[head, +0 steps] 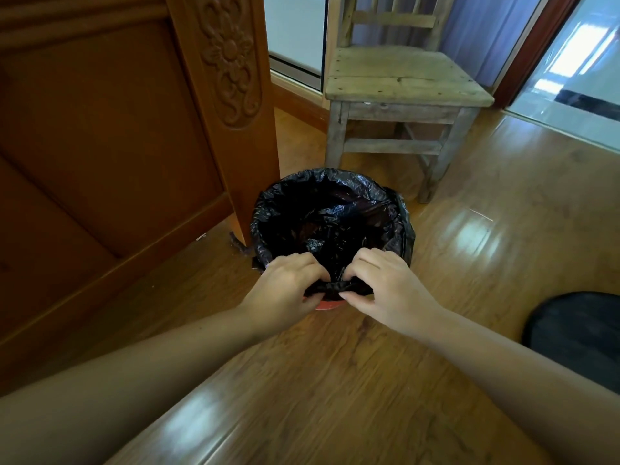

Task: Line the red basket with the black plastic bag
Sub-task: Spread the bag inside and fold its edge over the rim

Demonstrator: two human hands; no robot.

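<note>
Left hand (289, 286), right hand (385, 290) pinch black bag (323, 201); red basket (327, 305) beside carved post (231, 78), chair (402, 78) behind.

One wide head-worn view, forward and steeply down, close above the red basket (330, 305) on the floor (335, 380)

A glossy honey-brown wooden plank floor (335, 380) catches pale glare. A carved reddish-brown wooden panel (100, 129) (floral relief on its post) stands left, with a weathered pale wooden chair (402, 78) farther back, against a frosted glass pane (295, 28).
</note>
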